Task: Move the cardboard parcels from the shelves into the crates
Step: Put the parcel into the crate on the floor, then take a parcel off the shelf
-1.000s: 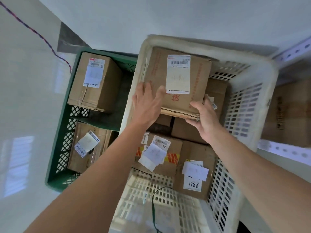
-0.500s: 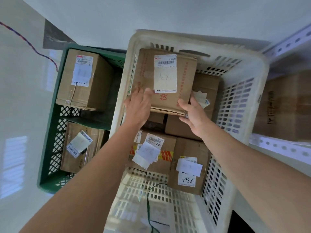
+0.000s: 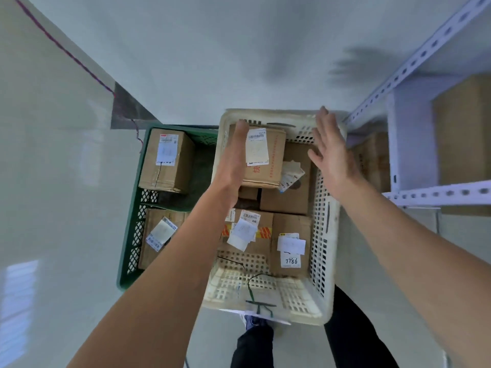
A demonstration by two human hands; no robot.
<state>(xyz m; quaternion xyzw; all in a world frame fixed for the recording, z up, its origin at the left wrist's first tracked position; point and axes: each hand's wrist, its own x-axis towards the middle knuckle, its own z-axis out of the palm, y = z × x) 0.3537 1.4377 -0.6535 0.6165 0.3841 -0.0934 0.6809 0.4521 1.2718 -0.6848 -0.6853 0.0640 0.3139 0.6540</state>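
A cardboard parcel (image 3: 268, 171) with a white barcode label and red print lies at the far end of the white crate (image 3: 326, 251), on top of other parcels. My left hand (image 3: 233, 160) is above its left side with fingers straight, holding nothing. My right hand (image 3: 332, 152) is lifted above the crate's right wall, fingers spread, empty. Several more parcels fill the white crate, one marked 7786 (image 3: 291, 248). The green crate (image 3: 130, 235) to the left holds two parcels (image 3: 167, 160).
Metal shelving (image 3: 414, 192) stands on the right with cardboard parcels (image 3: 462, 128) on its levels. A red cord (image 3: 61, 49) runs along the floor at the far left. My legs and a shoe (image 3: 255, 338) are just behind the white crate.
Both hands have let go of the labelled parcel, which now rests in the white crate. The hands have lifted away, and my view has pulled back and higher.
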